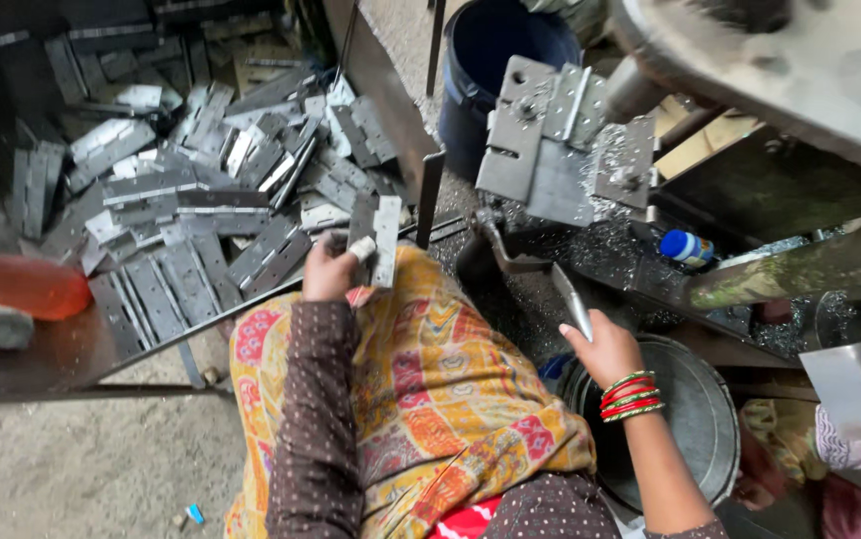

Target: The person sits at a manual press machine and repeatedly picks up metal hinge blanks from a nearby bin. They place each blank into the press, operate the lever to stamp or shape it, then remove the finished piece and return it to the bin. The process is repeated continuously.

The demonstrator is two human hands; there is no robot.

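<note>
Workshop floor, hinge-heaped tray (71, 349) | left grip (328, 271) grasping hinge (375, 238) | right grip (605, 347) clenched on lever (572, 299)

Dull grey steel hinges (191, 200) fill the upper left, glittering metal shavings (605, 160) coat the matt jig (560, 140), patterned cloth (430, 369) looks soft.

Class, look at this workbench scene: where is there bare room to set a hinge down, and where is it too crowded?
Free: the tray's bare near corner, between the hinge pile and the orange bottle; also the concrete floor below it. Crowded: the pile itself, where the left hand holds a hinge, and the shavings-strewn machine bed beyond the right hand on its lever.
</note>
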